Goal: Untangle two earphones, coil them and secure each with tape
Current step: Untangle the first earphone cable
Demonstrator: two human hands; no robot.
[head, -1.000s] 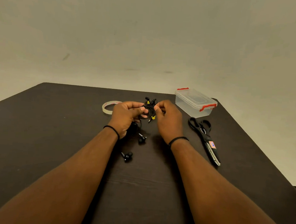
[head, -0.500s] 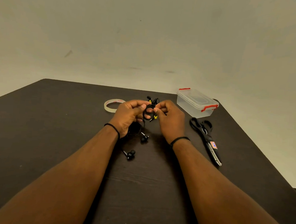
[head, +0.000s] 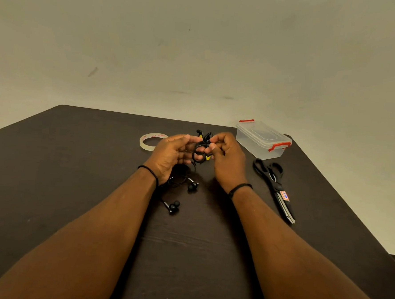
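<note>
black earphone cable [head: 200,150], wound in a small coil, is held above the desk [head: 75,165] between both hands, left hand [head: 170,153] and right hand [head: 226,155] each pinching it with curled fingers. the second earphone [head: 178,189] lies loose under the left wrist; tape roll [head: 152,142] sits just left, scissors [head: 274,186] and lidded box [head: 263,139] right.

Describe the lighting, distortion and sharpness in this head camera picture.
Head view: dim, warm, even light; soft shadows under the hands, no glare on the dark table. Head view: wide-angle lens splays the table's edges outward. Head view: scissors, tape roll and clear box read sharply; the black earphone cable between left hand and right hand blends into the table.
</note>
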